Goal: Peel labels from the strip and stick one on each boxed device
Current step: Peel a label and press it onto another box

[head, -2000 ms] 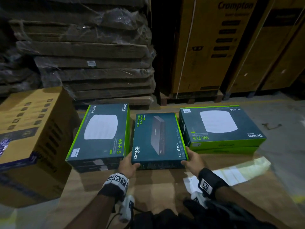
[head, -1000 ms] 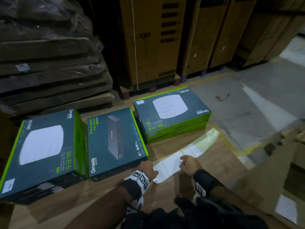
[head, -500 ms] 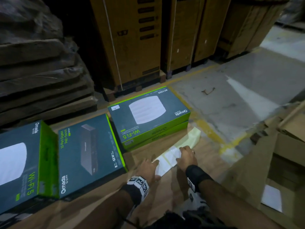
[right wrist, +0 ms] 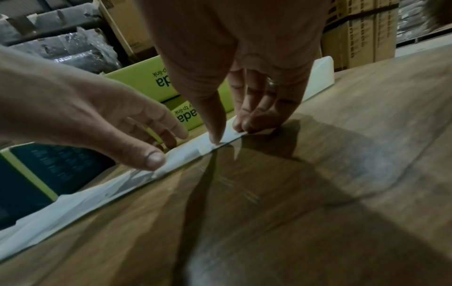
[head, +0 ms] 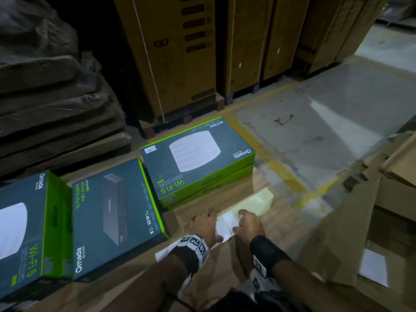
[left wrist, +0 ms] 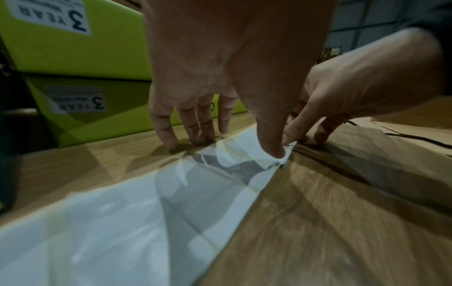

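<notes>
1. The left grip (head: 206,224), fingers spread straight, presses its thumb on the strip (head: 258,200).
2. The right grip (head: 249,224), fingertips apart, presses the strip beside it on the tabletop (head: 288,221).
3. Just beyond: two stacked shut boxes (head: 231,140).

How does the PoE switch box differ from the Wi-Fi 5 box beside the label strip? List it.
The PoE switch box pictures a dark switch; the Wi-Fi 5 box a white disc. The Wi-Fi 5 box bears a white label; the PoE switch box's top shows none. Both are dark grey, green-edged Omada boxes.
</notes>
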A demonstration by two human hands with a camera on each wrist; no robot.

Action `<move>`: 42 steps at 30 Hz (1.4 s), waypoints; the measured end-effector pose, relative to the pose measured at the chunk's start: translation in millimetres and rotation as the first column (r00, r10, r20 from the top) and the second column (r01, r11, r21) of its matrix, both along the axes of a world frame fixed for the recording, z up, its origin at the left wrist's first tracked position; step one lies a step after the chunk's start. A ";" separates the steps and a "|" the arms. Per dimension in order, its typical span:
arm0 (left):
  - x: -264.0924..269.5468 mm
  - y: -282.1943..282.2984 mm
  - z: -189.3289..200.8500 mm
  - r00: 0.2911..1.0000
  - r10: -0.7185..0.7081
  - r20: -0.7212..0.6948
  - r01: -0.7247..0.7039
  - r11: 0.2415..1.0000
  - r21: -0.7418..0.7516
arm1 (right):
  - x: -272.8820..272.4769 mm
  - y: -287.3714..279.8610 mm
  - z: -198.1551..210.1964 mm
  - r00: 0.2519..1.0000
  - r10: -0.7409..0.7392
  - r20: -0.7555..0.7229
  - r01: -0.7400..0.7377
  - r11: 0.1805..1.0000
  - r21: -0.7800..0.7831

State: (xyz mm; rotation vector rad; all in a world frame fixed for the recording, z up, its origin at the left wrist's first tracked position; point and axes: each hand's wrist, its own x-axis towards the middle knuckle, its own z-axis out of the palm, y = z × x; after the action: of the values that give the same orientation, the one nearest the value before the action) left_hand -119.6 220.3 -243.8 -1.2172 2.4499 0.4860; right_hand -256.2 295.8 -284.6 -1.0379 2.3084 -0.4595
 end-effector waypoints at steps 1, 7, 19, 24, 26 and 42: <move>-1.4 1.0 -0.8 1.000 -0.001 0.002 0.001 1.000 0.000 | 0.8 1.4 0.0 1.000 0.006 0.004 -0.006 1.000 -0.012; 5.9 4.6 -5.1 0.998 -0.026 -0.052 0.024 0.999 -0.035 | 8.9 14.6 4.6 0.926 0.359 -0.119 -0.369 0.927 -0.070; 15.8 4.4 -15.1 0.978 0.115 -0.173 -0.098 0.990 0.103 | 15.0 1.3 8.4 0.742 0.647 -0.176 -0.657 0.754 0.005; 18.2 2.0 -22.8 0.954 0.185 -0.236 -0.154 0.978 0.143 | 15.0 3.5 11.0 0.737 0.657 -0.159 -0.652 0.753 0.087; 17.8 2.7 -26.0 0.943 0.211 -0.256 -0.177 0.973 0.150 | 14.4 5.5 12.3 0.758 0.634 -0.152 -0.632 0.772 0.065; 25.1 1.3 -44.3 0.917 0.227 -0.327 -0.191 0.972 0.138 | 14.2 -1.3 17.4 0.734 0.661 -0.157 -0.659 0.749 0.075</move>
State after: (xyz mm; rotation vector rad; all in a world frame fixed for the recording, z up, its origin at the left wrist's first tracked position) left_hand -94.5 221.7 -288.2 -1.4636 2.5405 0.9460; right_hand -242.0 294.5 -267.2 -1.8480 1.8793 -0.0555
